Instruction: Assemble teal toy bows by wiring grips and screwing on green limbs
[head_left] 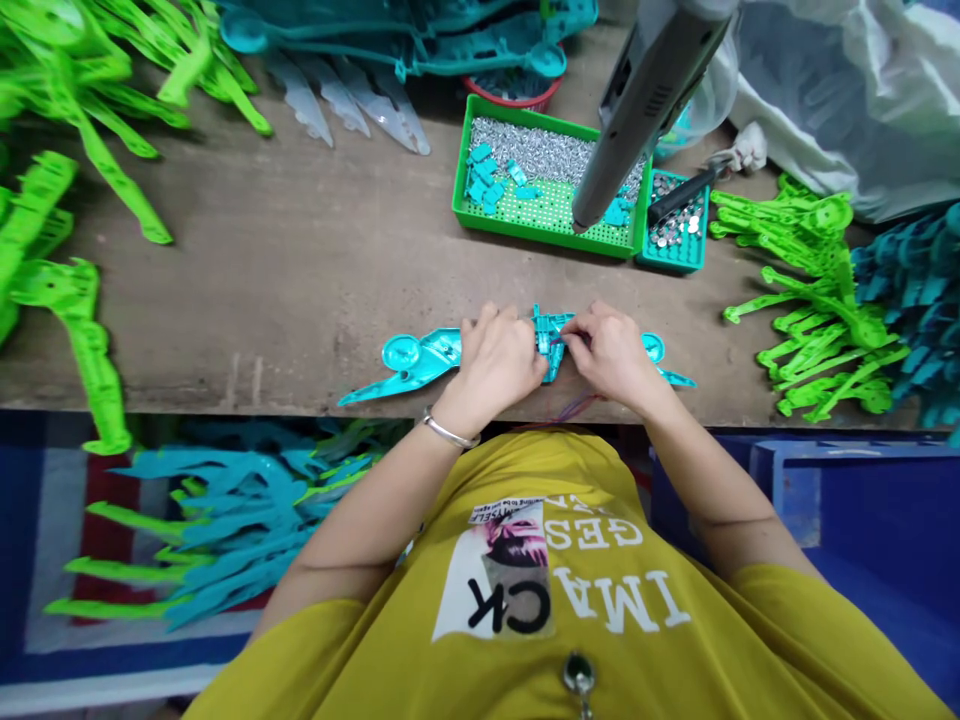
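A long teal plastic toy part lies across the near edge of the wooden table. My left hand is curled over its middle and presses it down. My right hand is just to the right, fingers pinched at the part's centre around thin red and purple wires that trail off the table edge. A silver bangle sits on my left wrist.
A green tray of small silver screws and teal pieces stands behind my hands, with a small teal tray beside it. A grey hanging tool reaches down over them. Green parts are heaped right and left; teal ones lie below the table.
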